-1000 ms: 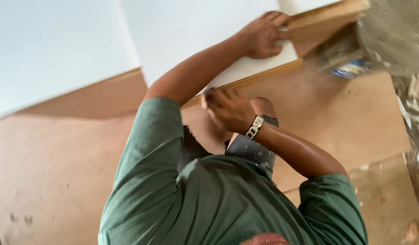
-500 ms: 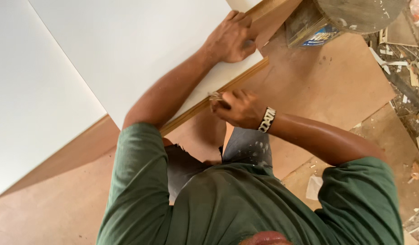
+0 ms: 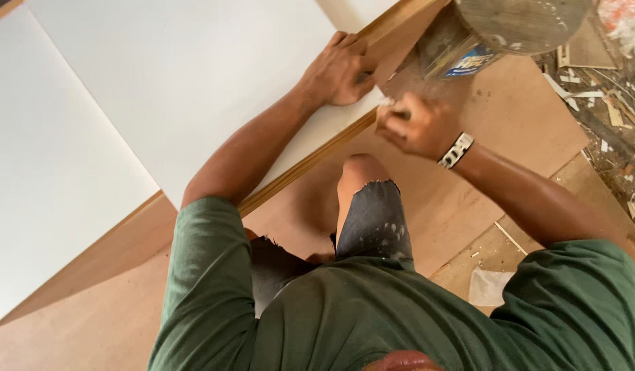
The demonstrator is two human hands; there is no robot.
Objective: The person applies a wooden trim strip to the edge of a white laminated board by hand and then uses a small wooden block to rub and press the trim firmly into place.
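Person kneeling on plywood flooring (image 3: 469, 199), working along the edge of a white laminated board (image 3: 194, 89); step in hand looks like finishing or trimming the board's wood-coloured edge strip (image 3: 310, 161), judging by hand placement; left hand (image 3: 339, 69) lies flat, fingers spread, pressing the white face down near the board's corner, gripping nothing; right hand (image 3: 420, 127) curled nearly closed at the edge just beside the left, pinching something small and pale, blurred, can't tell what it is; metal wristwatch (image 3: 456, 150) on that wrist; next move, as a guess, calls for steady downward pressure from the left while the right runs along the edge line without slipping off; board itself looks smooth, matte white, clean, large, thin, lying flat on the plywood and running diagonally across view, a seam with a second white panel (image 3: 42, 172) on the far side; grimy round container (image 3: 496, 27) stands just past the corner; wood scraps and debris (image 3: 606, 103) scattered to the right.
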